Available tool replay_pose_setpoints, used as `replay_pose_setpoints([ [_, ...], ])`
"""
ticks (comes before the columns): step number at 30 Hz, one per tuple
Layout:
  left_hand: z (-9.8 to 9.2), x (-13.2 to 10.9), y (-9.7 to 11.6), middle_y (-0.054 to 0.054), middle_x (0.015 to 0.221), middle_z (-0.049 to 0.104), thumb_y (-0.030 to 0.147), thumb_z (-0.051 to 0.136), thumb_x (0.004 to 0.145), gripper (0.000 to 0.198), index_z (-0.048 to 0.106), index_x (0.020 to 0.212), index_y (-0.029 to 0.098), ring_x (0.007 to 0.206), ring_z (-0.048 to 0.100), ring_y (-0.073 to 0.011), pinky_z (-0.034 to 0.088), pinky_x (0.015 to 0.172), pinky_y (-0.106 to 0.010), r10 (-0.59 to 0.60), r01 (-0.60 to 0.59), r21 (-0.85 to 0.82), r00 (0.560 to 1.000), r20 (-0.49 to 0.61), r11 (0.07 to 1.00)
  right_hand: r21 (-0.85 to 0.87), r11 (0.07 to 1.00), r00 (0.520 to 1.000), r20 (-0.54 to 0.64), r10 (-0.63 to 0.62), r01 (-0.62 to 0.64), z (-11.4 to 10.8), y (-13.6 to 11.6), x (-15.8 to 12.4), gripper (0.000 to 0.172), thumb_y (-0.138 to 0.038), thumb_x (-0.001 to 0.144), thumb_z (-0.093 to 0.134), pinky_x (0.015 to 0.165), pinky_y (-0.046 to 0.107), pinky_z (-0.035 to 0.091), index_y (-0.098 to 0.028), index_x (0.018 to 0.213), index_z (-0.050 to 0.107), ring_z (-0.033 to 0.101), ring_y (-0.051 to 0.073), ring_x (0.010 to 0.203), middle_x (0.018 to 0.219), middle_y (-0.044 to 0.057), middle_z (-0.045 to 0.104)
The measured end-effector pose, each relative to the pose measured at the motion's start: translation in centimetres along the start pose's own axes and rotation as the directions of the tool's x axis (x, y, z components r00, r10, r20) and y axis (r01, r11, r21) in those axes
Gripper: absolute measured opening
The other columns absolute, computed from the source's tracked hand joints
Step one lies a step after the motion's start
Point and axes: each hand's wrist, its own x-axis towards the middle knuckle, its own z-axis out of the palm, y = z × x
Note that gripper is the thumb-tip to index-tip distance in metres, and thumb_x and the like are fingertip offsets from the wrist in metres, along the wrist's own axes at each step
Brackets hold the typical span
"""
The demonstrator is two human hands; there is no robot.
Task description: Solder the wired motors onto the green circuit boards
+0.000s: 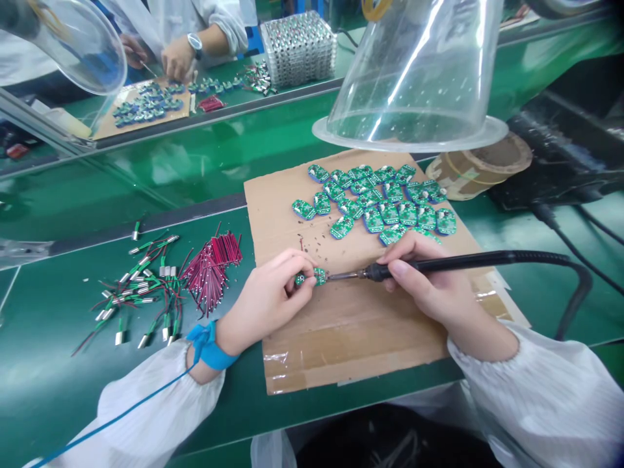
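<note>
My left hand (280,289), with a blue wrist strap (213,346), pinches a small green circuit board (319,276) over a cardboard sheet (341,331). Part of that board is covered by my fingers. In my right hand (429,279) is a soldering iron (377,271), its metal tip pointing left and meeting the board's right edge; whether it touches cannot be made out exactly. Several more green circuit boards (373,220) lie on the upper part of the cardboard. Left of the sheet are a pile of red wires (209,273) and several small silver motors with leads (166,271).
A clear plastic fume hood (409,84) hangs above the boards. Behind it on the right stand a brown tape-like ring (480,166) and a dark box (565,136) with cables. Across the divider, a co-worker's hands (179,57) work near more boards and a stack of clear trays (298,49).
</note>
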Motion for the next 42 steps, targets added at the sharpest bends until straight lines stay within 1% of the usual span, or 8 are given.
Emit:
replay_pose_setpoints([
  [13,-0.4,0.3,0.3,0.002,0.111,0.063,0.015,0.058,0.095,0.007,0.059,0.090,0.020,0.063,0.046,-0.0064,0.041,0.065,-0.026,-0.034,0.035,-0.018,0.998,0.045,0.999,-0.023,1.000,1.000,0.003,0.005,-0.005,-0.1,0.0,-0.1,0.013,-0.034,0.099,0.063,0.052,0.027,0.044,-0.024,0.089,0.063,0.058,0.012,0.055,0.065,-0.002,0.064],
  [21,-0.5,0.4,0.1,0.000,0.109,0.064,0.016,0.058,0.095,0.008,0.061,0.090,0.021,0.070,0.051,-0.0096,0.042,0.067,-0.028,-0.031,0.033,-0.031,0.998,0.056,0.999,0.122,0.992,0.980,-0.196,0.041,-0.017,0.0,0.7,-0.1,0.014,-0.035,0.097,0.065,0.048,0.028,0.042,-0.024,0.089,0.065,0.058,0.013,0.051,0.064,-0.001,0.064],
  [25,-0.4,0.4,0.0,0.000,0.111,0.065,0.017,0.057,0.096,0.008,0.060,0.089,0.021,0.074,0.054,-0.0106,0.042,0.068,-0.028,-0.018,0.019,-0.030,0.999,0.046,0.999,0.148,0.989,0.972,-0.232,0.050,-0.015,0.0,1.0,-0.1,0.015,-0.037,0.095,0.068,0.046,0.030,0.039,-0.025,0.088,0.065,0.056,0.014,0.049,0.063,-0.001,0.062],
  [33,-0.7,0.5,-0.2,0.000,0.116,0.065,0.015,0.055,0.094,0.008,0.057,0.088,0.021,0.070,0.053,-0.0094,0.044,0.068,-0.027,0.012,-0.012,-0.013,0.999,0.053,1.000,0.140,0.989,0.951,-0.298,0.083,-0.042,0.1,0.7,0.3,0.021,-0.046,0.092,0.067,0.047,0.033,0.040,-0.028,0.085,0.061,0.052,0.016,0.051,0.063,-0.001,0.059],
  [36,-1.6,0.4,-0.2,-0.003,0.124,0.063,0.019,0.055,0.096,0.004,0.058,0.096,0.022,0.075,0.059,-0.0109,0.047,0.068,-0.027,0.064,-0.066,0.009,0.987,0.150,0.998,0.113,0.993,0.942,-0.331,0.063,-0.027,0.1,0.7,0.4,0.020,-0.045,0.094,0.065,0.049,0.032,0.040,-0.027,0.086,0.060,0.052,0.016,0.051,0.064,-0.002,0.058],
  [39,-3.3,0.2,0.2,-0.005,0.134,0.058,0.020,0.060,0.095,0.017,0.060,0.111,0.025,0.086,0.065,-0.0139,0.051,0.076,-0.028,0.125,-0.150,0.046,0.928,0.352,0.988,0.122,0.992,0.921,-0.387,0.047,0.000,0.1,0.7,0.4,0.018,-0.043,0.096,0.062,0.049,0.031,0.038,-0.027,0.091,0.060,0.052,0.016,0.053,0.064,-0.002,0.055],
  [41,-5.2,0.2,0.4,-0.004,0.128,0.061,0.017,0.060,0.094,0.022,0.061,0.113,0.027,0.091,0.067,-0.0159,0.053,0.082,-0.029,0.136,-0.188,0.074,0.885,0.444,0.979,0.142,0.990,0.912,-0.408,0.049,0.010,0.0,0.6,0.5,0.015,-0.041,0.097,0.061,0.049,0.030,0.038,-0.026,0.094,0.060,0.051,0.016,0.053,0.063,-0.003,0.055],
  [42,-6.5,0.2,0.4,-0.003,0.122,0.063,0.016,0.060,0.094,0.022,0.063,0.112,0.028,0.093,0.067,-0.0167,0.053,0.084,-0.030,0.131,-0.194,0.095,0.880,0.457,0.976,0.147,0.989,0.912,-0.407,0.048,0.014,0.0,0.6,0.5,0.014,-0.039,0.098,0.061,0.049,0.030,0.038,-0.026,0.095,0.060,0.051,0.016,0.052,0.063,-0.003,0.055],
])
